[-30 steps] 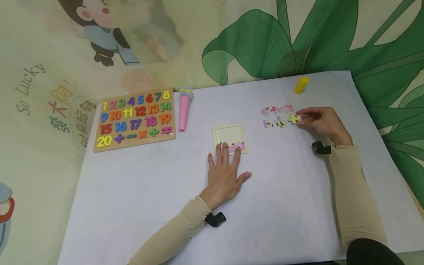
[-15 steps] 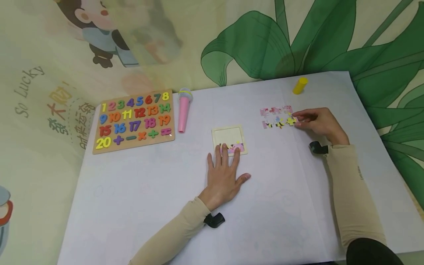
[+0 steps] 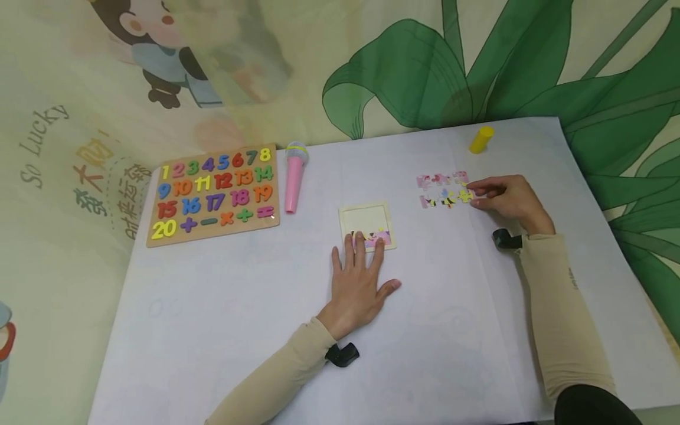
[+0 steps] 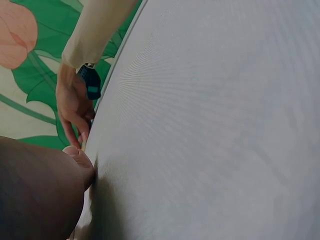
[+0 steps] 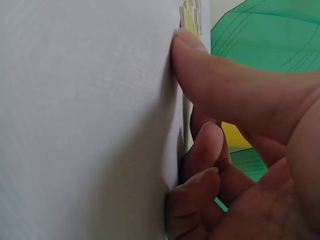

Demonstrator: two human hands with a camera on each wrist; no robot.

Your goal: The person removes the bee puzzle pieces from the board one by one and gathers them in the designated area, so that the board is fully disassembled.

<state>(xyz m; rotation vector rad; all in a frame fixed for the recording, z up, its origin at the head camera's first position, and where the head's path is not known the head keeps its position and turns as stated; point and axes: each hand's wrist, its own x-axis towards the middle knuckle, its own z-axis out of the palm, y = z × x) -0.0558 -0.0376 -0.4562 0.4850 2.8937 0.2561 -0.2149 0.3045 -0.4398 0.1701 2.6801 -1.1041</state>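
My left hand (image 3: 355,289) lies with straight, spread fingers, its fingertips resting on the lower edge of a small square puzzle tray (image 3: 366,208). A row of pink jigsaw pieces (image 3: 379,238) fills the bottom of that tray, partly covered by the fingers. To the right, my right hand (image 3: 507,199) pinches the right edge of a yellow jigsaw piece (image 3: 464,195) lying on the table. Close up in the right wrist view, the thumb (image 5: 215,75) is against this piece's edge. Other loose jigsaw pieces (image 3: 438,179) lie beside it in two rows. Only the left thumb side shows in the left wrist view.
A wooden number board (image 3: 215,195) stands at the table's back left, with a pink toy microphone (image 3: 294,177) next to it. Near the back edge on the right is a yellow cylinder (image 3: 481,140). A patterned cloth (image 3: 404,71) hangs behind the white table (image 3: 223,295).
My right hand has shifted slightly left, and the yellow jigsaw piece has slid closer to the neighbouring bee piece. The left hand has stayed on the tray.
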